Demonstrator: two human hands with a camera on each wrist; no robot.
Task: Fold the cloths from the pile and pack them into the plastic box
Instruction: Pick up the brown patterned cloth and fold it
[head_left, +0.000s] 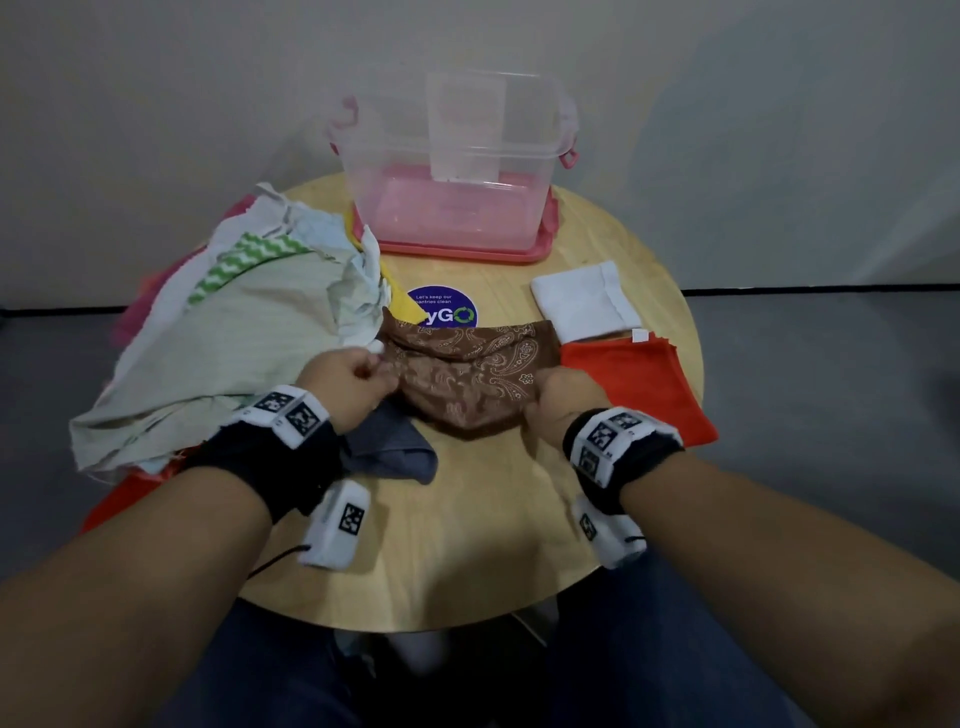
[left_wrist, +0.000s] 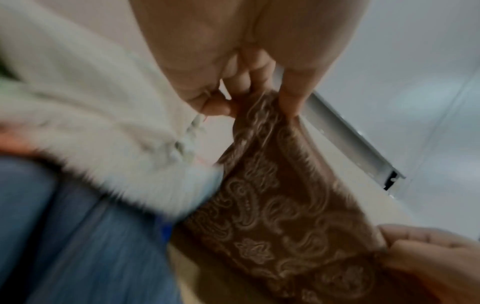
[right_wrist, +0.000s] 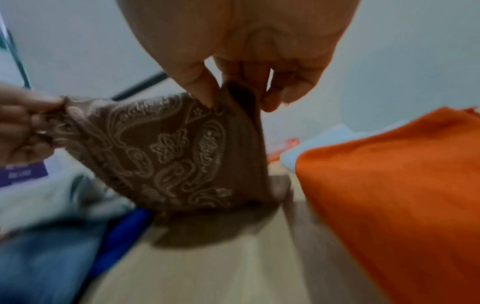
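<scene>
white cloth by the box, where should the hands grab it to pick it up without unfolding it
Probably the near edge of the white cloth, where it overlaps the orange cloth. Come from the front, pinching all layers together. It lies flat and folded on the table, so one layer alone would likely open.

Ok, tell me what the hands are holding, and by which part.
Both hold the brown paisley cloth. The left hand pinches its left end, the right hand pinches its right end, so it hangs between them above the table.
</scene>
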